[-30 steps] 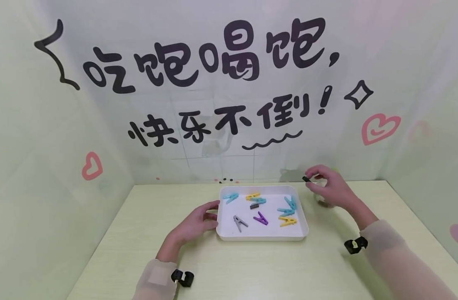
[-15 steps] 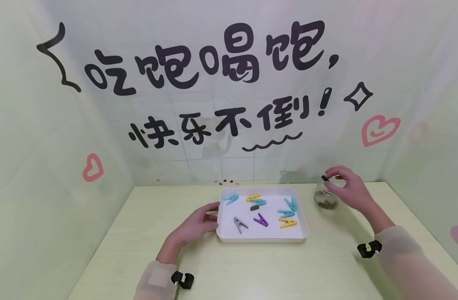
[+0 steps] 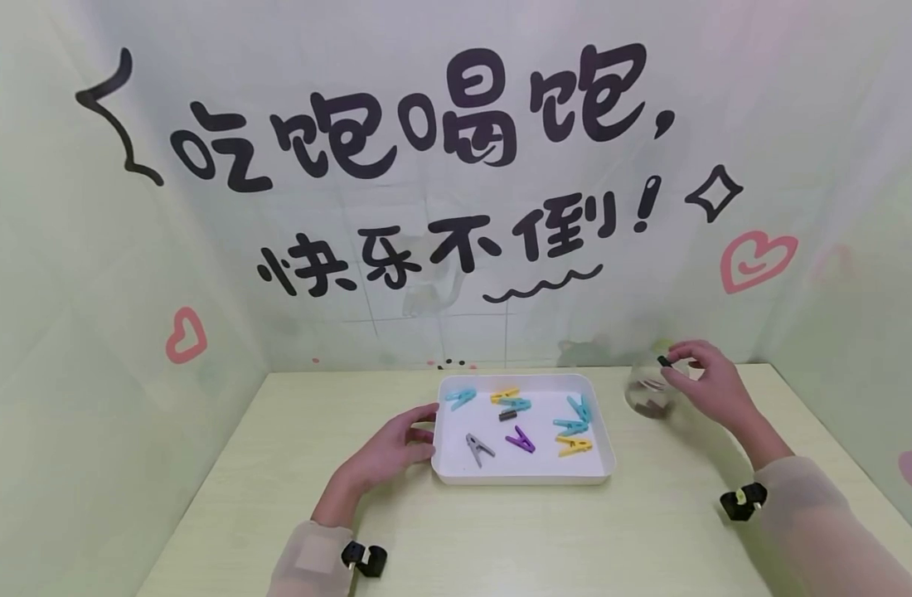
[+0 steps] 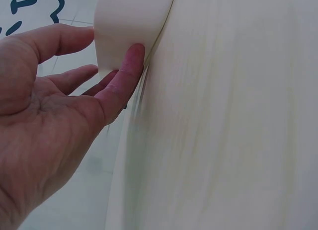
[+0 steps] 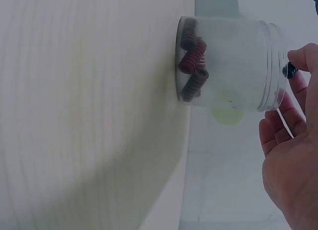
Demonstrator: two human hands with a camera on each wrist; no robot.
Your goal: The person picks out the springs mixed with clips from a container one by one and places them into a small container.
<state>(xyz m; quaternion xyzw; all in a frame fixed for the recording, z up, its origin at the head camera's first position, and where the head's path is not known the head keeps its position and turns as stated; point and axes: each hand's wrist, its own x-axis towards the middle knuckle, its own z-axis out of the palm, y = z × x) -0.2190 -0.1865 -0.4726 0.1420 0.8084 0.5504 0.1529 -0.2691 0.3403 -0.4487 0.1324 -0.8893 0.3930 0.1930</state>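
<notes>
My right hand [image 3: 713, 392] pinches a small black cylinder [image 3: 664, 362] between thumb and fingertip. In the right wrist view this cylinder [image 5: 289, 70] is at the mouth of a clear jar [image 5: 238, 66]. Several ribbed cylinders [image 5: 193, 85], brown and red, lie at the jar's bottom. My left hand [image 3: 387, 448] rests its fingertips on the left side of a white tray [image 3: 526, 478]. The left wrist view has those extended fingers [image 4: 120, 83] against the tray's outer wall [image 4: 126, 21]. Inside the tray lie several clothespins, among them a purple one [image 3: 521, 439], plus a short dark ribbed cylinder [image 3: 507, 416].
A pale wooden table [image 3: 456, 539] carries the tray and the jar, the jar standing right of the tray near the back edge. A printed curtain [image 3: 396, 332] hangs behind the table and along both sides.
My right hand has moved right with the black cylinder, from left of the jar to its mouth. The left hand stays at the tray, which has not moved.
</notes>
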